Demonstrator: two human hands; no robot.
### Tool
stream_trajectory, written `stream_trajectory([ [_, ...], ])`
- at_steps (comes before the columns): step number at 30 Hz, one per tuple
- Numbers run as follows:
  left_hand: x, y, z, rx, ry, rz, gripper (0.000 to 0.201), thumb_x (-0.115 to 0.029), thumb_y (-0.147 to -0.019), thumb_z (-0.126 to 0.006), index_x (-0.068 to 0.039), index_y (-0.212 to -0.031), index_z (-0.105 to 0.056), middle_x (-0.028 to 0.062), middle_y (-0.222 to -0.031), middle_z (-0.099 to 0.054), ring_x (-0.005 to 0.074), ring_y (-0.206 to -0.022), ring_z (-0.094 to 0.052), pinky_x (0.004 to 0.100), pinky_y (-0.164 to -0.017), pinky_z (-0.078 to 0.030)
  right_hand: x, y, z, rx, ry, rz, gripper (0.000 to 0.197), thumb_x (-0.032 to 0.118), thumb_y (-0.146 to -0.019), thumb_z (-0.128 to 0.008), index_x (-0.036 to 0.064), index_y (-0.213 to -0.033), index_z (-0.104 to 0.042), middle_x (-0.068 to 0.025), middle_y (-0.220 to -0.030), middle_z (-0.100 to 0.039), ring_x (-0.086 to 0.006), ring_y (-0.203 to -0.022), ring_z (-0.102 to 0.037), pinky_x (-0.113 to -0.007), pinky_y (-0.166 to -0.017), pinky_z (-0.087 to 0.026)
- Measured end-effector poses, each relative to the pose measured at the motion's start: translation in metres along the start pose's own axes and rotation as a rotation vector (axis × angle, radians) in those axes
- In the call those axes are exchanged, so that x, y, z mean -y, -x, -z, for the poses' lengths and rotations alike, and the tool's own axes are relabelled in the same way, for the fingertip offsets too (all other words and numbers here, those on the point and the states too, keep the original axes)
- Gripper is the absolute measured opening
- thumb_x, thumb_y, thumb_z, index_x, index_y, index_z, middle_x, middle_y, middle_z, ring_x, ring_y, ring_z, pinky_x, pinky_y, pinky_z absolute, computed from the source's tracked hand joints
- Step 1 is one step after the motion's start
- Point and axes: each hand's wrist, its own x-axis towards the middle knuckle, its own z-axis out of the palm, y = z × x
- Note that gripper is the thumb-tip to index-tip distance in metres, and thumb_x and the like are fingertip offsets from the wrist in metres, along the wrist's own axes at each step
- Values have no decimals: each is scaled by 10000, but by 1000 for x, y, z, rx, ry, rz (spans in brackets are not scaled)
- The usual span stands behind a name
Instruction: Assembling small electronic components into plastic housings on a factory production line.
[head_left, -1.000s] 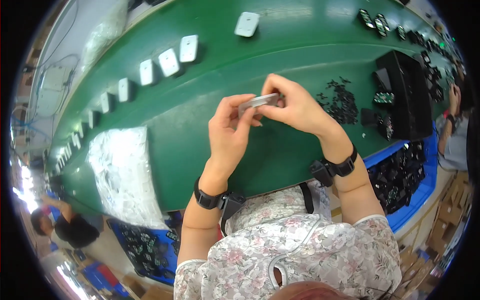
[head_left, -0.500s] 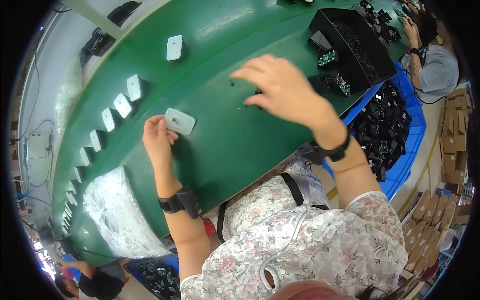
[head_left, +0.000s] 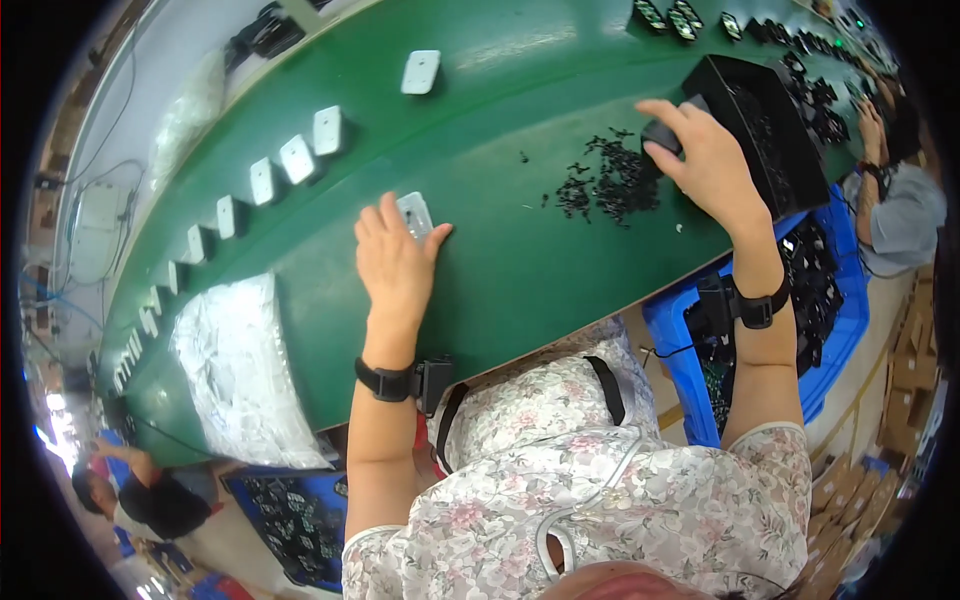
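Note:
My left hand lies over a small translucent white plastic case, its thumb spread away from the fingers. The case shows between thumb and fingertips, its lower part covered. Farther right, my right hand has its thumb and fingers around a dark grey boxy housing, whose far side is hidden by the fingers. Beside that housing, a loose heap of small black parts is spread on the green table. A black open box stands just beyond my right hand, holding more small black pieces.
White rectangular cases stand in a curved row along the left, with one white case farther back. A clear plastic bag lies at left. A blue crate of black housings sits below the table edge. Another person works at far right.
My right hand has moved right and now holds the dark housing, uncovering the heap of black parts. My left hand has changed from pinching the case's edge to spreading over it.

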Motion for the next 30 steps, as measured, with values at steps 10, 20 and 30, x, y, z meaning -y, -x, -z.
stream_trajectory([
  [10, 16, 17, 6, -16, 307, -166, 506, -36, -728, -686, -37, -1201, -507, 131, -1127, -553, 321, -1046, -500, 396, -840, -427, 69, -92, -90, 331, -210, -367, 414, 440, -836, -640, 87, -1050, -614, -83, -829, -652, -225, -769, -626, -320, -655, -491],
  [20, 23, 16, 4, -6, 615, -69, 498, 56, -696, -669, -33, -1166, -530, 135, -1113, -560, 325, -1068, -493, 398, -898, -440, 61, -82, -87, 228, -352, 301, 475, -36, -732, -649, 96, -1180, -567, -84, -1163, -570, -273, -1068, -533, -367, -901, -460],
  [30, 36, 17, 21, -77, 855, 96, 439, 122, -800, -474, -56, -1189, -569, 115, -1141, -611, 295, -972, -603, 359, -870, -479, 154, -59, -82, 262, -541, 556, 358, 13, -715, -666, 41, -1068, -616, -71, -1063, -628, -267, -973, -560, -357, -856, -472],
])
